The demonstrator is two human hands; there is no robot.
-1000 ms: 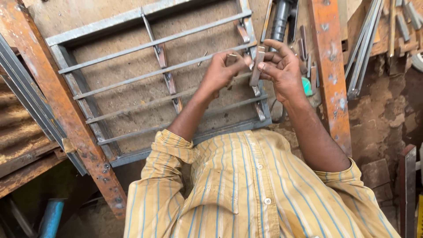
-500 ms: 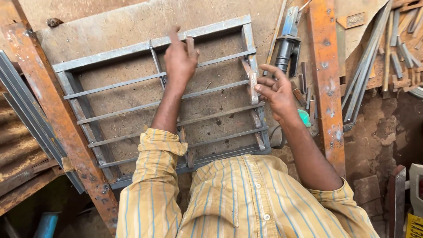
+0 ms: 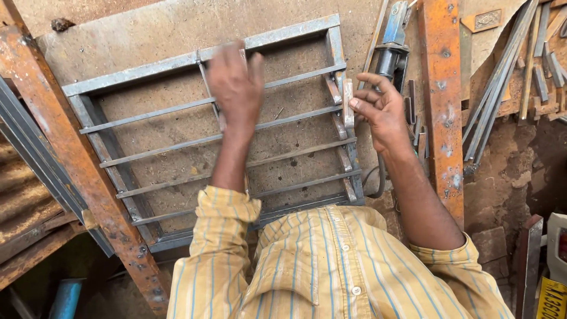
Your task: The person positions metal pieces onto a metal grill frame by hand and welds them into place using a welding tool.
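Left hand [image 3: 236,82], blurred, fingers spread open over the top rail of the grey metal grille frame [image 3: 195,59] on the bench; right hand [image 3: 381,109] pinches a short flat metal strip [image 3: 348,103] upright against the frame's right side; better held flush, steady

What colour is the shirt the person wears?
The shirt is yellow with thin blue and white stripes, clear in the head view.

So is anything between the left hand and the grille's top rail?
Nothing visible. The left hand is blurred, over the grille near the top rail; contact unclear. The right hand pinches a small metal strip by the right side.
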